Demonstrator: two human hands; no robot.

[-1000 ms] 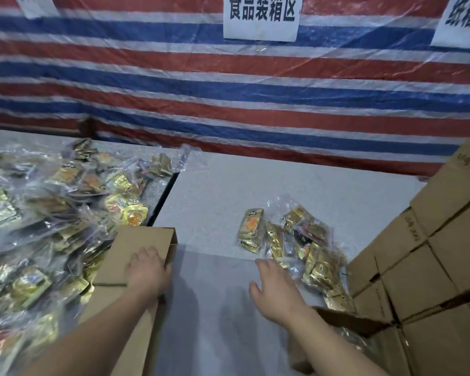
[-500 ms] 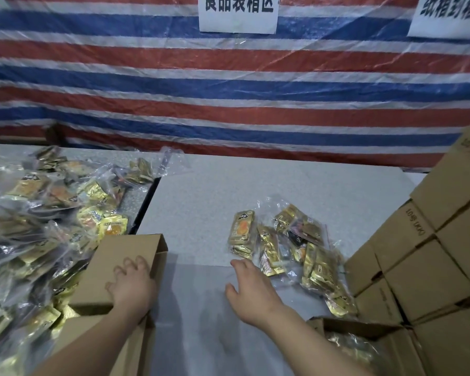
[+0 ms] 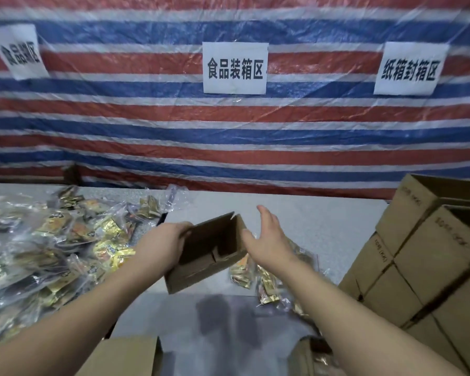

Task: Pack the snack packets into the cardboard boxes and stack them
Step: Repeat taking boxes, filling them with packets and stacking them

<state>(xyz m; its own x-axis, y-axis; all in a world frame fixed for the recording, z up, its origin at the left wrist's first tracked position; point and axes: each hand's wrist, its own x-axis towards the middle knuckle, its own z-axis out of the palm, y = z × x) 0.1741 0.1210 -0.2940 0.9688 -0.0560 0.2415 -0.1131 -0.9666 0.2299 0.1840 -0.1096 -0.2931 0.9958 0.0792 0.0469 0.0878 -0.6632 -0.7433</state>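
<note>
the person holds a small cardboard box [image 3: 206, 253] in the air above the grey table [image 3: 296, 221], in the middle of the view. the left hand [image 3: 163, 245] grips the left side of the box, with the fingers curled over its upper edge. the right hand [image 3: 266, 237] has its fingers straight and spread; the palm lies at the right edge of the box, and it is hard to tell if it really presses there. the box is tilted: its long axis runs from the lower left up to the upper right, and its open side points toward the person, so the dark inside and the folded flaps show.

below the right hand, a small pile of snack packets [image 3: 258, 278] in clear bags lies on the table. a large heap of packets [image 3: 52, 245] covers the left side. stacked boxes [image 3: 423, 256] stand on the right. a striped tarp [image 3: 228, 131] with three paper signs [image 3: 235, 67] hangs behind. another box [image 3: 130, 356] shows at the bottom edge.
</note>
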